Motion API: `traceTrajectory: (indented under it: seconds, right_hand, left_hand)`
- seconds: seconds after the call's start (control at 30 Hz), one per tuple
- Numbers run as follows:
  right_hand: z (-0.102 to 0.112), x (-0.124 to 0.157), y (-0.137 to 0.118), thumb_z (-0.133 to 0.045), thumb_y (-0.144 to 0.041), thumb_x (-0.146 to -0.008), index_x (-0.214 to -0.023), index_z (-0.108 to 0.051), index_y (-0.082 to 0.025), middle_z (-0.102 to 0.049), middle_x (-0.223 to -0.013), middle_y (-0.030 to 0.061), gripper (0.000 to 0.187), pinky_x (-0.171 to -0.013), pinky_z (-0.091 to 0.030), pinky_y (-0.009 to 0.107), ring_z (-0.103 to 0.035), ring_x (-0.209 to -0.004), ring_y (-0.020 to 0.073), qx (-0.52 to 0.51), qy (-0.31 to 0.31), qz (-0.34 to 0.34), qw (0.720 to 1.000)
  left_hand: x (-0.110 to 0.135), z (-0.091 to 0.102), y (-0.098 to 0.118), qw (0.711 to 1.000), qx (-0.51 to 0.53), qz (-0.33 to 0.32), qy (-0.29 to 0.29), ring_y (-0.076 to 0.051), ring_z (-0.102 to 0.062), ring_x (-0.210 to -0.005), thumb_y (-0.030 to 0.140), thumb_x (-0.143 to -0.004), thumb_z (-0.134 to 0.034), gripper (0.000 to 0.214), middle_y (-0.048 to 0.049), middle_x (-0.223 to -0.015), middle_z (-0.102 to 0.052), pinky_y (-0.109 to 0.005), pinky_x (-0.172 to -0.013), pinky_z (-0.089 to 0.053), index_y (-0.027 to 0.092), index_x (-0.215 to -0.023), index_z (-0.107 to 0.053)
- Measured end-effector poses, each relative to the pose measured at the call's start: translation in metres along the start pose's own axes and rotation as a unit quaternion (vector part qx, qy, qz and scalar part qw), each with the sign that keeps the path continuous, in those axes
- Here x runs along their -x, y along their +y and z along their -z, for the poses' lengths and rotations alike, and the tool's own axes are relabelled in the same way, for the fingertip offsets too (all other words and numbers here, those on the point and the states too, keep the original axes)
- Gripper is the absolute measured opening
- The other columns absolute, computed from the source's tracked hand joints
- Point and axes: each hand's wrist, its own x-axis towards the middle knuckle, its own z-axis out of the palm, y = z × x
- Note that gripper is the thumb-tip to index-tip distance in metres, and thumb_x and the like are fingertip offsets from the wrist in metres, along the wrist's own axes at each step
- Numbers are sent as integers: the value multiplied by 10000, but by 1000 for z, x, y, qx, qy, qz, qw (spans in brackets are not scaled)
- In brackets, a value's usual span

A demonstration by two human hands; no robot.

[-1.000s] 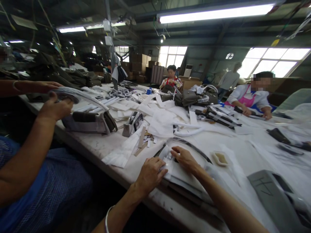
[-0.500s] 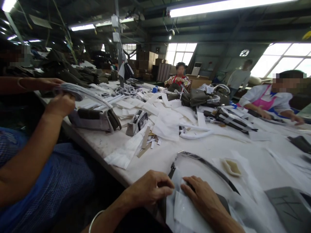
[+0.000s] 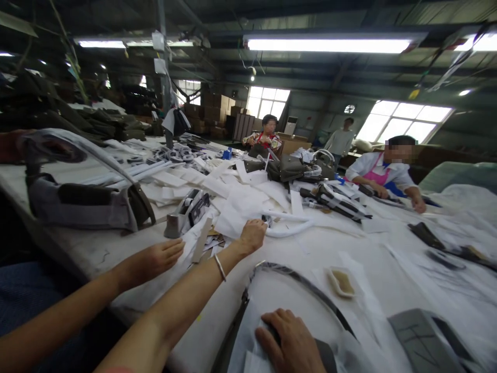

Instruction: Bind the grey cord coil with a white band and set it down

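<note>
My left hand (image 3: 254, 235), with a bracelet on its wrist, is stretched out across the table. Its fingers are curled at the dark end of a white-wrapped bag handle (image 3: 289, 228); whatever they hold is hidden. Fingers apart, my right hand (image 3: 289, 339) lies open on a dark handbag (image 3: 326, 355) covered with white paper (image 3: 238, 336) at the table's near edge. The bag's dark arched handle (image 3: 310, 284), partly in clear film, stands up beyond that hand.
A co-worker's hand (image 3: 163, 256) reaches in from the left, near a grey bag (image 3: 91, 207). Paper sheets (image 3: 236, 207) and card scraps (image 3: 215, 241) cover the middle. A small tray (image 3: 341, 282) and a marked grey piece (image 3: 421, 336) lie right. Other people sit across the table.
My left hand has left the paper on the handbag and reached forward to the wrapped handle. My right hand stays on the bag. The co-worker's nearer hand has come down over the table. The view has swung right.
</note>
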Motion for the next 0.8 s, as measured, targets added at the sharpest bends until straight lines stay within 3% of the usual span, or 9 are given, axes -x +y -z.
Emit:
traceTrajectory:
  seconds: [0.2, 0.3, 0.43, 0.57, 0.7, 0.8]
  right_hand:
    - [-13, -2, 4, -617, -384, -885, -981, -701, -330, -703, -955, -9, 138, -798, -377, 314, -630, -933, 218, -9, 73, -9, 997]
    - [-7, -2, -1, -594, -402, -898, -982, -703, -329, -701, -977, -4, 156, -807, -372, 325, -624, -950, 227, -22, 51, -19, 998]
    - [6, -2, -9, -545, -409, -927, -1000, -708, -303, -699, -1010, 21, 208, -833, -372, 337, -613, -979, 237, -36, 17, -29, 999]
    - [17, 0, -22, -557, -386, -930, -966, -721, -278, -699, -996, 25, 199, -852, -368, 336, -608, -978, 230, -46, 26, -52, 997]
    - [28, 1, -31, -546, -385, -940, -969, -731, -254, -701, -1000, 39, 228, -849, -373, 332, -607, -984, 231, -47, 7, -61, 997]
    - [32, 2, -32, -529, -407, -946, -971, -736, -249, -702, -1006, 49, 261, -858, -374, 331, -606, -987, 232, -45, 0, -56, 997]
  left_hand:
    - [-48, -21, -11, 996, -74, 34, -43, -284, -554, -1160, 73, -857, -507, 274, -146, -1187, -631, -531, -1111, -270, 155, -1075, -652]
    - [-55, -24, -12, 994, -83, 44, -51, -281, -496, -1235, 88, -872, -484, 295, -137, -1257, -601, -531, -1153, -168, 170, -1094, -661]
    - [-51, -19, -10, 995, -52, 67, -58, -295, -484, -1248, 119, -774, -615, 303, -119, -1249, -614, -525, -1165, -128, 185, -1062, -681]
    - [-42, 0, -16, 992, 33, 113, -34, -345, -506, -1222, 167, -656, -701, 382, -142, -1213, -624, -535, -1126, -220, 165, -1038, -674]
    - [-39, 35, -33, 972, 181, 151, -20, -338, -596, -1077, 290, -740, -630, 325, -150, -1043, -675, -463, -966, -422, 115, -1013, -647]
    - [-37, 57, -37, 931, 343, 115, -50, -245, -646, -897, 389, -827, -546, 338, -117, -944, -698, -342, -821, -490, 98, -975, -632]
